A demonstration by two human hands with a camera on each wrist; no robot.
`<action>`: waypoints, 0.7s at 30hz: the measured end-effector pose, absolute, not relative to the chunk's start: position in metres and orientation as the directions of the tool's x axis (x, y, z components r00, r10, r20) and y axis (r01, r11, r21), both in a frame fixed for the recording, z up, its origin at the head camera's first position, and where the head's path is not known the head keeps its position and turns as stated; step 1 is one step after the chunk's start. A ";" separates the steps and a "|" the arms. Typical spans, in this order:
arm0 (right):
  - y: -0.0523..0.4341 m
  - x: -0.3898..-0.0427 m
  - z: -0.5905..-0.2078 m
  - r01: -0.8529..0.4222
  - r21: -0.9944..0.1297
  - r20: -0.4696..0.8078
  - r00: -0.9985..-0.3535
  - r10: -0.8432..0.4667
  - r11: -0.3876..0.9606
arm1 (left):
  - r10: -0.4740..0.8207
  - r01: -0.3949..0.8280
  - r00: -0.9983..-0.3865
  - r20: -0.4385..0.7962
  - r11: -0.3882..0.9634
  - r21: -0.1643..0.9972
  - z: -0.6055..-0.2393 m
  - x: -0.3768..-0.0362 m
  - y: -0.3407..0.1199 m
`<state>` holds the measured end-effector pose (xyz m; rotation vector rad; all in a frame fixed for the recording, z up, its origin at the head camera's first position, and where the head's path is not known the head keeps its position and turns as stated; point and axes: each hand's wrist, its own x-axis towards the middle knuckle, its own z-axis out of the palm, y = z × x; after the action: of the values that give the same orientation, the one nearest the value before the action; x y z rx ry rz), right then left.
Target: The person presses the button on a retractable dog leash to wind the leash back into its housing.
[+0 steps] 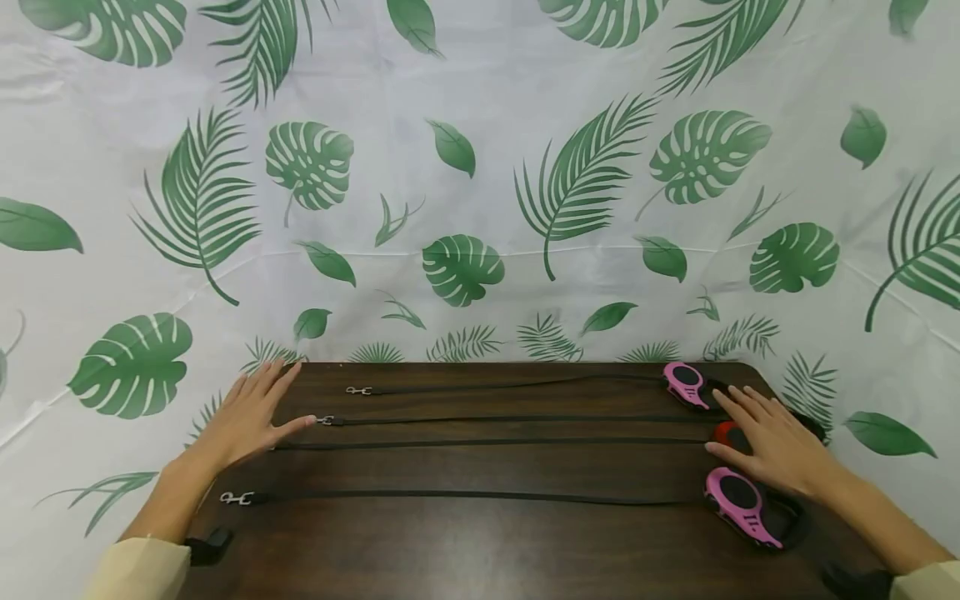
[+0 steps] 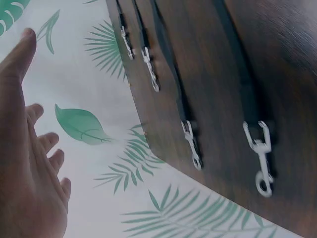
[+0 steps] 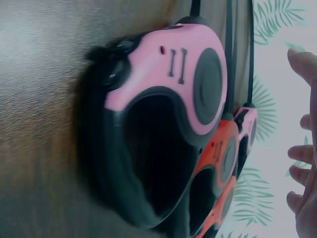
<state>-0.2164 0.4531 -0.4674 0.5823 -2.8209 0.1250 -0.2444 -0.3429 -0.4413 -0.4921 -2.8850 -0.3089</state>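
A dark wooden tabletop (image 1: 480,542) stands against a white cloth (image 1: 480,167) printed with green leaves. Four black leash straps run across it from left to right, each ending in a metal clip on the left side. The left hand (image 1: 247,417) lies flat at the left edge of the tabletop, fingers straight and slightly spread, holding nothing; its thumb tip is just beside the second clip (image 1: 327,421), and the third strap (image 1: 487,442) runs to a point under or beside the hand, so its clip is hidden in the head view. The far clip (image 1: 358,390) lies beyond the fingers, and the near clip (image 1: 235,498) lies close to the wrist. In the left wrist view all four clips show along the table edge, with the hand open and apart from them. The right hand (image 1: 776,446) rests with straight, spread fingers over the red reel (image 1: 726,433), covering most of it; whether it presses or only touches cannot be told. The far pink reel (image 1: 686,385) sits just beyond the fingertips, and the near pink reel (image 1: 738,498) lies just beside the wrist, closest to the person. In the right wrist view the near pink reel (image 3: 168,114) fills the picture, with the red one (image 3: 223,163) behind it and the fingers (image 3: 302,163) loosely extended at the side.
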 end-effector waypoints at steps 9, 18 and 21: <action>0.460 -0.193 -0.477 -0.427 -0.007 0.292 -0.866 -0.406 0.904 | 0.432 0.497 -0.840 0.329 0.855 0.147 -0.450 -0.228 -0.352; 0.459 -0.173 -0.483 -0.441 -0.046 0.276 -0.868 -0.413 0.896 | 0.425 0.513 -0.834 0.353 0.832 0.210 -0.465 -0.210 -0.365; 0.459 -0.167 -0.487 -0.443 -0.046 0.282 -0.866 -0.414 0.895 | 0.417 0.509 -0.840 0.347 0.826 0.241 -0.470 -0.205 -0.370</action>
<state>-0.1670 0.4587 -0.4868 0.6445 -2.7960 0.1584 -0.2048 -0.3698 -0.4704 -0.7071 -2.7284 -0.4740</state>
